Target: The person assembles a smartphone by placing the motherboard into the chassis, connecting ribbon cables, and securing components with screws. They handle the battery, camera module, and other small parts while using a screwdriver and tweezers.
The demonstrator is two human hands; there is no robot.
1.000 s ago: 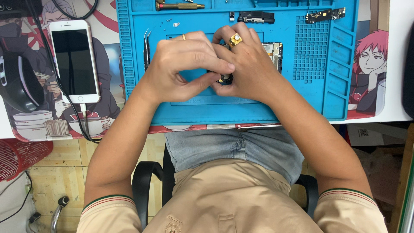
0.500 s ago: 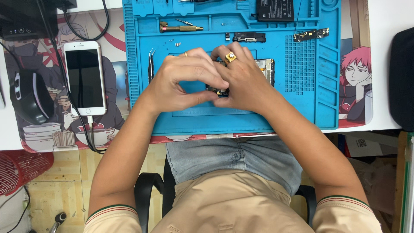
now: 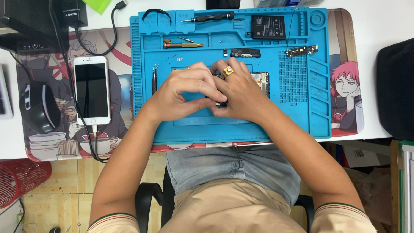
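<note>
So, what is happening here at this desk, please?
A seated person has both hands together over an opened phone on a blue repair mat. The left hand and right hand pinch a small dark part between them. Tweezers, a screwdriver, a battery and small circuit pieces lie on the mat. A white phone lies to the left, plugged into a cable.

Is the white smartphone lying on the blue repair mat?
No, the white smartphone lies to the left of the blue repair mat, on the printed desk pad, with a cable plugged into its lower end.
</note>
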